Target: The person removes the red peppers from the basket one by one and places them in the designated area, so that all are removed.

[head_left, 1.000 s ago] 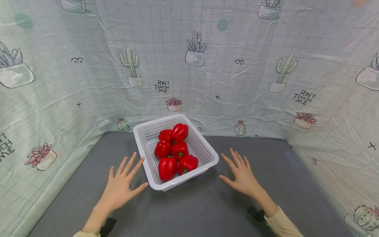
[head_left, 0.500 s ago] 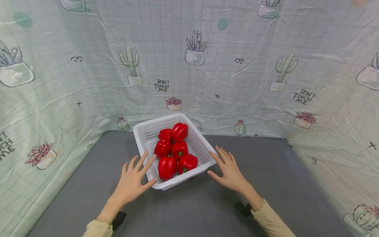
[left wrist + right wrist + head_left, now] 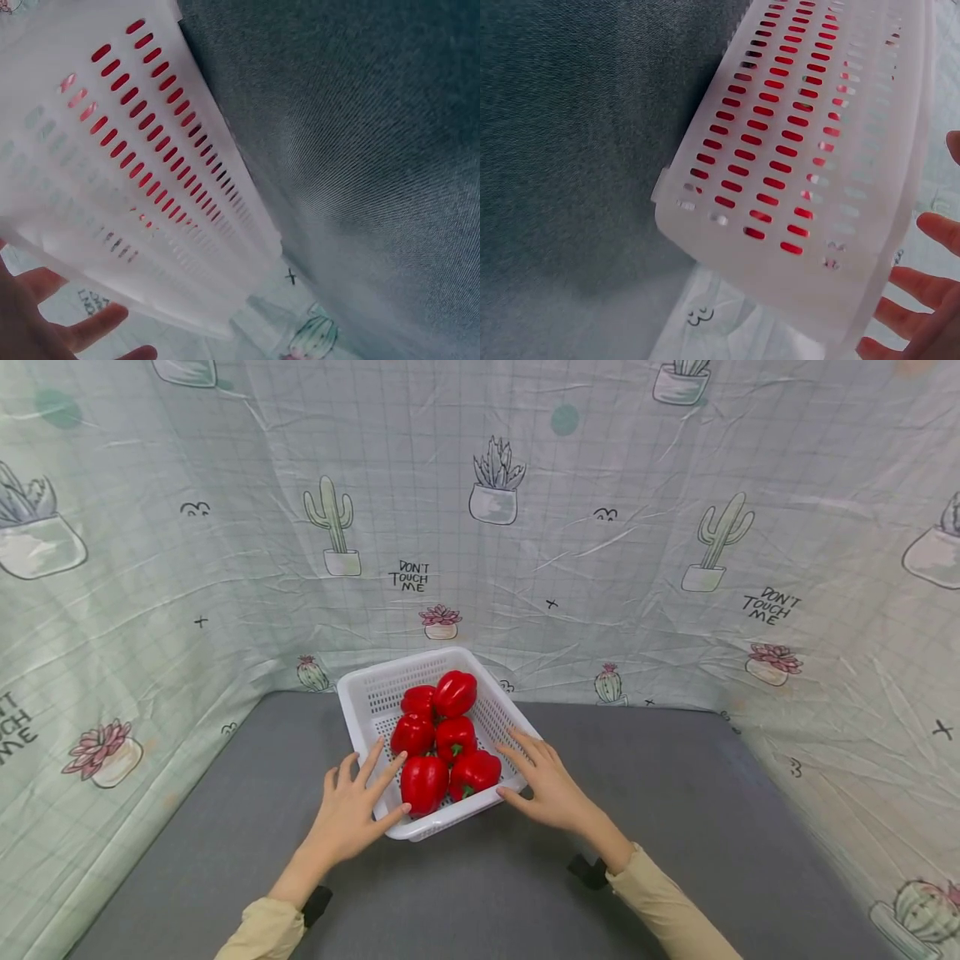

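A white plastic basket (image 3: 450,817) with slotted walls stands turned at an angle and holds several red bell peppers (image 3: 424,785), some with green stems showing. At its near left corner is my left hand (image 3: 347,817), fingers spread, thumb and index finger reaching over the rim. My right hand (image 3: 553,792) hovers by the near right corner, its fingers extended across the rim and hiding that corner. Both wrist views show the basket wall (image 3: 67,195) with red behind its slots; the left fingers (image 3: 97,328) and right fingers (image 3: 922,285) lie outside it. Contact with the rim I cannot tell.
The basket stands on a grey cloth-covered table (image 3: 480,902). Behind and at both sides hangs a pale curtain (image 3: 570,610) printed with cacti and potted plants, bordering the table. A black strap (image 3: 317,906) sits at the left wrist and another (image 3: 587,871) at the right.
Both hands have moved inward to the basket, the left going right and the right going left, until their fingers overlap its rim. The basket and peppers have stayed in place.
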`<state>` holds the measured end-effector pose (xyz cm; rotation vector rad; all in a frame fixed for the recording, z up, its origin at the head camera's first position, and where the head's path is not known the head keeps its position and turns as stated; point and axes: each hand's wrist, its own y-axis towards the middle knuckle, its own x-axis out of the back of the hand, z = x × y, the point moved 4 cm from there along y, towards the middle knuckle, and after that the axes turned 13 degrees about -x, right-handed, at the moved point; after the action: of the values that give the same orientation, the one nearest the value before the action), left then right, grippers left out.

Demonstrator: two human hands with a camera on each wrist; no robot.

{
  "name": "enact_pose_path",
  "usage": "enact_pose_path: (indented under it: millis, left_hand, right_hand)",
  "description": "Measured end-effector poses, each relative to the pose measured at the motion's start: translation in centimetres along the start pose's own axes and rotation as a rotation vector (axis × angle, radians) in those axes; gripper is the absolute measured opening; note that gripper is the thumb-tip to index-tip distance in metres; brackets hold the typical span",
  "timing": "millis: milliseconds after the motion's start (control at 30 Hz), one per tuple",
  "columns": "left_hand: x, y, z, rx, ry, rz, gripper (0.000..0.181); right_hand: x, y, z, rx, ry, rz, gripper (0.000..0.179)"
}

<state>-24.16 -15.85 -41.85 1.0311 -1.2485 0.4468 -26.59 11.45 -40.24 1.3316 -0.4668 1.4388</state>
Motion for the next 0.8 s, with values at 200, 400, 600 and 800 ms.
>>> enact_pose_path:
  millis: [200, 400, 600, 800]
  left_hand:
    - [-0.4, -0.1, 0.2, 0.014, 0.004, -0.007, 0.074]
    - [-1.0, -0.3, 1.1, 0.044, -0.023, 0.011, 0.071]
    - [-1.1, -0.2, 2.1, 0.046, -0.050, -0.014, 0.068]
    - [-1.2, 0.1, 2.6, 0.044, -0.062, -0.024, 0.064]
  right_hand:
    - [-0.7, 1.0, 0.7, 0.008, 0.007, 0.028, 0.063]
    - [-1.4, 2.2, 1.4, 0.061, 0.030, 0.080, 0.059]
    - [-2.3, 3.6, 2.4, 0.110, 0.040, 0.131, 0.059]
    - [-3.1, 4.7, 3.6, 0.134, 0.024, 0.145, 0.061]
